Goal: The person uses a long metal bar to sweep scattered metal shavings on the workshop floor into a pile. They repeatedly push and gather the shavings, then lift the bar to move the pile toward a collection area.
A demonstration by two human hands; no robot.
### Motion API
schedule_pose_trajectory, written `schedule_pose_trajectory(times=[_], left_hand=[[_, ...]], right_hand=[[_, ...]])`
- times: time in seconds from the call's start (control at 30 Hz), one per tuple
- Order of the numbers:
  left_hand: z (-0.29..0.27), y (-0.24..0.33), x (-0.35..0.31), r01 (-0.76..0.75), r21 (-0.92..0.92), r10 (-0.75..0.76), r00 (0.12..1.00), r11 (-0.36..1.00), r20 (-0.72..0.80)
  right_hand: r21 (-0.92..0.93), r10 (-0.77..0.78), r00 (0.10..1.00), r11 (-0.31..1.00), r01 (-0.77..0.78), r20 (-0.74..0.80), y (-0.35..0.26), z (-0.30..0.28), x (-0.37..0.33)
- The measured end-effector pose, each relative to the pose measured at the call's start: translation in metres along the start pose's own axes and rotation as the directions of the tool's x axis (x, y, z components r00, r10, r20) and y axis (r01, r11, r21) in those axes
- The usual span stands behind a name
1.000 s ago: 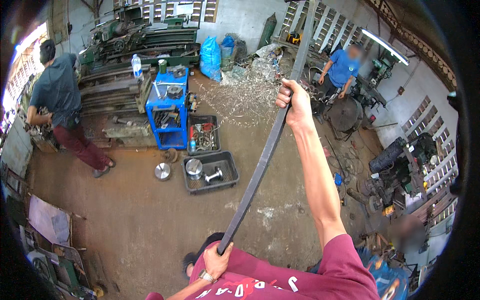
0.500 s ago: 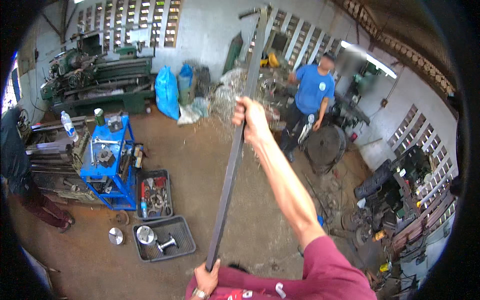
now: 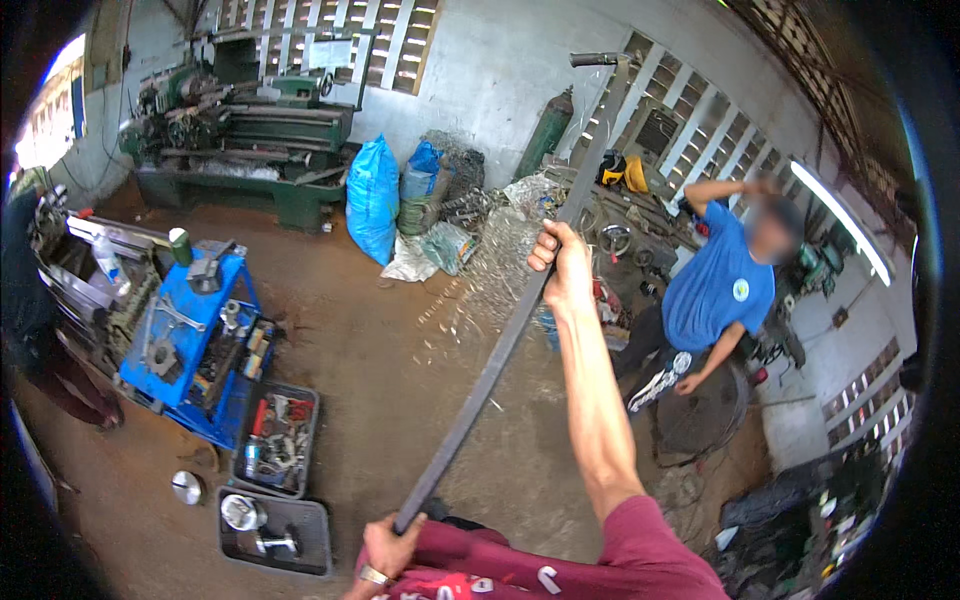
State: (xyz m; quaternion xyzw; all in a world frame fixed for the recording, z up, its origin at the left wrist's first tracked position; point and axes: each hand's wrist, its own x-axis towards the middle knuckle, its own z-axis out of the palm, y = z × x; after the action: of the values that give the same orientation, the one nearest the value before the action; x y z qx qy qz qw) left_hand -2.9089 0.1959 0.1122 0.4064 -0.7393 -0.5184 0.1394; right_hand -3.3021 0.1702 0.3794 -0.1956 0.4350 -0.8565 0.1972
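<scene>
A long dark metal bar (image 3: 478,392) slants across the view, from near my body up toward the far wall. My left hand (image 3: 390,546), with a watch on its wrist, is closed around the near end. Farther along the bar, my right hand (image 3: 566,262) grips it with the arm stretched out and fingers wrapped round. At the bar's far end a short dark crosspiece (image 3: 592,60) sticks out to the left; how it is joined is too small to tell.
A person in a blue shirt (image 3: 715,275) stands right of the bar, one hand raised to the head. Another person (image 3: 40,300) is at the left edge. A blue tool cart (image 3: 160,330), black crates (image 3: 318,545), a green lathe (image 3: 250,140), blue sacks (image 3: 373,200) and metal shavings (image 3: 490,290) stand around.
My view has turned, and the sacks and lathe look nearer. Both hands keep their grip on the bar, which leans more to the right. The person in blue has raised a hand to the head.
</scene>
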Motion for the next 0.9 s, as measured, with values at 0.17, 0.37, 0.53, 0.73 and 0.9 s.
schedule_pose_trajectory(times=[0.17, 0.37, 0.53, 0.73, 0.9], left_hand=[[0.044, 0.086, 0.132, 0.034, 0.08, -0.029, 0.997, 0.996, -0.065], [0.123, 0.142, 0.356, 0.112, 0.194, -0.116, 0.993, 0.975, 0.013], [0.166, 0.211, 0.546, -0.038, 0.005, 0.038, 0.999, 0.999, -0.037], [0.206, 0.328, 0.743, 0.109, -0.001, -0.108, 0.989, 0.994, 0.099], [0.283, 0.396, 0.94, 0.022, -0.006, -0.022, 0.998, 1.0, 0.058]], right_hand=[[0.098, 0.059, 0.998, 0.994, -0.055, -0.031, 0.002, -0.033, 0.161], [0.003, 0.021, 1.0, 1.0, -0.021, -0.003, 0.042, -0.088, 0.396], [-0.033, 0.03, 0.999, 0.999, -0.031, -0.016, 0.065, -0.105, 0.607], [-0.05, 0.03, 0.999, 0.998, -0.029, 0.038, 0.064, -0.118, 0.844], [-0.04, -0.014, 0.987, 0.999, 0.02, 0.158, 0.074, -0.136, 1.058]])
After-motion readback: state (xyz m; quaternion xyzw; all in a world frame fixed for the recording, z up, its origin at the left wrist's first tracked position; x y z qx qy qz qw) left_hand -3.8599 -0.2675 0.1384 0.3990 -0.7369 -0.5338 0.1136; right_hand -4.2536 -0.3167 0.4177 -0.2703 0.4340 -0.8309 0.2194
